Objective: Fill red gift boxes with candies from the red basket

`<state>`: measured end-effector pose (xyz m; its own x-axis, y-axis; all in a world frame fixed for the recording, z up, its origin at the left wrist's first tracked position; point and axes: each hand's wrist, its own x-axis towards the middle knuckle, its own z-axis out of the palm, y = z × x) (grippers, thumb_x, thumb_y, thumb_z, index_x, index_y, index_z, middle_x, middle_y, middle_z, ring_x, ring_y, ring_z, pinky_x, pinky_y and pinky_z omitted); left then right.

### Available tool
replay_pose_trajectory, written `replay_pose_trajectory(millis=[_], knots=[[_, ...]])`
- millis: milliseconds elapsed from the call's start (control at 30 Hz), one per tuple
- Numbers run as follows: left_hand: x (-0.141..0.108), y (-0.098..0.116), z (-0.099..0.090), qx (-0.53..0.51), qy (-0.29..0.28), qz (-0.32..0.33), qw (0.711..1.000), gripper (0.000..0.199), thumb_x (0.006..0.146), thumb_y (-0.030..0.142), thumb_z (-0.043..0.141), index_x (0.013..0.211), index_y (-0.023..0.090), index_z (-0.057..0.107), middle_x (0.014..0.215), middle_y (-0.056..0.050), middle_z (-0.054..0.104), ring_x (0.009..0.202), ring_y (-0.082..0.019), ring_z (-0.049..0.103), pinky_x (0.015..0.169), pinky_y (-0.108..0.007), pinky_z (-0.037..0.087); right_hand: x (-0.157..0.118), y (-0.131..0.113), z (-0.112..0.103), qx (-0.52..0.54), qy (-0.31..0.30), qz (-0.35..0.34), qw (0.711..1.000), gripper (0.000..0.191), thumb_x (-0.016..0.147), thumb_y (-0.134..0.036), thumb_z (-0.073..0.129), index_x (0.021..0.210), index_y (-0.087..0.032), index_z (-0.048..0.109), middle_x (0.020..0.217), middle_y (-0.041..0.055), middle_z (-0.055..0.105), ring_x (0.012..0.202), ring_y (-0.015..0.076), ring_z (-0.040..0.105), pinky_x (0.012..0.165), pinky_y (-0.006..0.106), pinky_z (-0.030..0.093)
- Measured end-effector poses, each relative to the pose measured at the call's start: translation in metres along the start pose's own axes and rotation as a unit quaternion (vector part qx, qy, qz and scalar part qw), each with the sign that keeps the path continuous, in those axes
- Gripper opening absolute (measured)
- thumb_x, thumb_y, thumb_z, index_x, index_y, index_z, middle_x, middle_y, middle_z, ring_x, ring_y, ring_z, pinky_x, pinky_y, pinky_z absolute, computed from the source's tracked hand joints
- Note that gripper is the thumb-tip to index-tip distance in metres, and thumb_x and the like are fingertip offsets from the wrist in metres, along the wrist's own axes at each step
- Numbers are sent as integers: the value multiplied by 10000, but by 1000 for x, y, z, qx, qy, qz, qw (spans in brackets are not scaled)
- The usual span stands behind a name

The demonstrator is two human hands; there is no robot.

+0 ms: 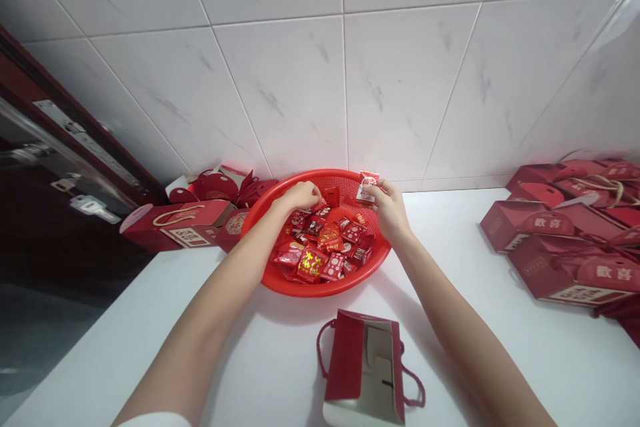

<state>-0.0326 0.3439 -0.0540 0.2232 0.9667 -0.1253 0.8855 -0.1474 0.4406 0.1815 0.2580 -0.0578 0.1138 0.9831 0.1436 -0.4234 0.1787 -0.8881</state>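
A round red plastic basket (320,290) stands on the white table by the wall, with several red wrapped packets (330,238) inside. Over the basket's back left part, my left hand (303,196) has its fingers closed at a small red packet (320,208). My right hand (389,207) is above the basket's right rim, holding a red and white packet (367,187) between thumb and fingers. Nearer to me lies an open dark red gift box (345,357) with rope handles, its pale inside showing.
Red gift boxes (185,223) sit at the back left of the table (500,360). More of them (575,267) are stacked on the right. A tiled wall (285,80) rises behind, and a dark door with keys (90,207) is at the left.
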Motion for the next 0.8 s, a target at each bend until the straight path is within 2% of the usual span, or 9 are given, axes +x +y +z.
replay_pose_trajectory(millis=[67, 200, 433, 500, 633, 800], knots=[[3, -9, -2, 29, 13, -34, 999, 73, 605, 187, 634, 554, 201, 684, 621, -43, 697, 697, -201, 651, 607, -238, 421, 0, 0, 0, -2, -5, -1, 1000, 218, 635, -363, 763, 741, -222, 637, 739, -12, 665, 710, 157, 612, 716, 331, 557], [5, -22, -1, 67, 4, -82, 994, 153, 574, 213, 719, 465, 209, 612, 497, -38, 611, 644, -215, 640, 605, -251, 428, 0, 0, -1, -3, -5, 0, 1000, 215, 637, -360, 770, 736, -223, 636, 744, -10, 673, 713, 160, 612, 715, 331, 553], [6, -16, 10, 52, -8, -90, 995, 384, 371, 269, 915, 441, 221, 540, 431, 14, 509, 608, -223, 607, 534, -257, 389, 0, 0, -1, -2, -2, -3, 1000, 201, 635, -348, 760, 720, -218, 631, 732, -17, 664, 705, 150, 603, 731, 326, 536], [5, -15, 11, 29, -11, -82, 996, 391, 366, 252, 923, 447, 223, 541, 421, 24, 499, 568, -204, 584, 512, -256, 374, 0, 0, 0, 0, 1, -1, 1000, 193, 633, -340, 753, 733, -217, 642, 740, -16, 668, 710, 149, 603, 730, 322, 532], [1, -15, 6, -32, -16, -68, 997, 340, 457, 276, 890, 440, 211, 556, 398, 46, 479, 460, -139, 484, 470, -250, 330, -1, 0, 2, 8, 5, 4, 1000, 183, 625, -324, 750, 736, -213, 654, 738, -18, 677, 703, 146, 605, 724, 317, 532], [-4, 3, -1, -137, 11, -26, 990, 364, 738, 459, 724, 526, 182, 621, 467, 31, 520, 458, -110, 438, 495, -254, 331, -1, -2, 2, 10, -10, 10, 1000, 178, 628, -318, 757, 755, -204, 704, 759, -3, 710, 725, 160, 632, 754, 327, 537]])
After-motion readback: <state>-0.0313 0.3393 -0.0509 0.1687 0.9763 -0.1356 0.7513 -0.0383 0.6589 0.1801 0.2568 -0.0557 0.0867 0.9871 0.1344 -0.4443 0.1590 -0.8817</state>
